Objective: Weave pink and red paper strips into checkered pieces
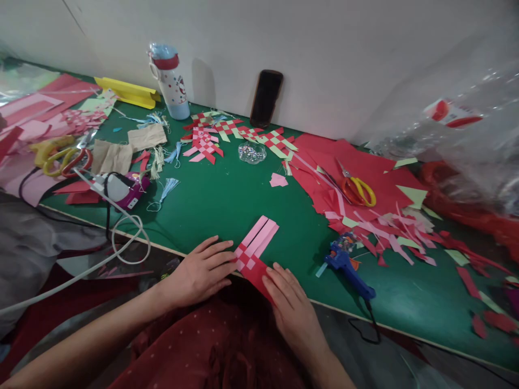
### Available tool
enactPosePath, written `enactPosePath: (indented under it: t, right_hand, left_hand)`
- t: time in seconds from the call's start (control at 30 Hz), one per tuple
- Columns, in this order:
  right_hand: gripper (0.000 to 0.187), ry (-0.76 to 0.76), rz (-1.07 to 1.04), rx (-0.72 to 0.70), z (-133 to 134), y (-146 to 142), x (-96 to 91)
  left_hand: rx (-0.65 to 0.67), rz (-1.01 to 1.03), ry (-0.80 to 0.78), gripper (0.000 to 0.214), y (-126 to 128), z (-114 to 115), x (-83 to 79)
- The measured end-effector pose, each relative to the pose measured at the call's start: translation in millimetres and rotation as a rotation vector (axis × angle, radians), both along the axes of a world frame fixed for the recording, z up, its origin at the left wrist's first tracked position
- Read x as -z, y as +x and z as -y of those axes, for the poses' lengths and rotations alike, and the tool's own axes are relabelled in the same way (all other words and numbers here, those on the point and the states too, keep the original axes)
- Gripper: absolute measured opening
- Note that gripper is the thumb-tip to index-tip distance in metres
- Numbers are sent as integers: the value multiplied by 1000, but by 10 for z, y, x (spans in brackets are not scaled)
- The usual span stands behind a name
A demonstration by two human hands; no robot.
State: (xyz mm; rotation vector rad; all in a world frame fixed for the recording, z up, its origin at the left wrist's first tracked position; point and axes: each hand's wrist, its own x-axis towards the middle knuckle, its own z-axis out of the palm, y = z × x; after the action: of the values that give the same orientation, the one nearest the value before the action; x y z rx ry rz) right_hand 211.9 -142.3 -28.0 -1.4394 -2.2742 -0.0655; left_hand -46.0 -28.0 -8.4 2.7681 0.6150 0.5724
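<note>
A weave of pink and red paper strips lies at the near edge of the green table. My left hand rests flat beside it, fingers stretched out and touching its left side. My right hand lies on the weave's red lower end, fingers extended and pressing it down. Neither hand grips anything.
A blue glue gun lies right of my hands. Yellow-handled scissors sit on red paper sheets with scraps. Finished woven pieces, a dish of beads, a phone, a bottle and another glue gun stand farther back.
</note>
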Motion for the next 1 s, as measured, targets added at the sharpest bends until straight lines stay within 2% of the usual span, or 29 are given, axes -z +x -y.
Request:
enactPosePath:
  t: [0.17,0.33,0.47,0.57,0.63,0.77,0.9,1.0]
  right_hand:
    - [40,2,-22,-4,-5,9,-20]
    - [43,27,-116,-19,-19,26,-103]
    - [43,4,-232,6,-40,34,-280]
    - [35,-86,-339,52,-58,61,-483]
    - [28,-209,-448,114,-87,102,-633]
    - [21,-533,-698,317,-249,261,-920]
    - [33,-745,-888,422,-550,480,-1108]
    - [47,-912,-1000,397,-823,592,-1146]
  left_hand:
    - [-8,6,-3,30,-8,-26,0]
    - [-104,-35,-22,49,-36,-68,-54]
    - [-68,-25,-36,53,25,-85,-47]
    - [-23,95,-118,46,142,-95,-66]
    - [-26,213,-266,39,230,-111,-138]
    - [-90,422,-730,36,367,-160,-405]
    - [-59,528,-1160,43,440,-174,-588]
    - [-33,550,-1304,44,446,-166,-552]
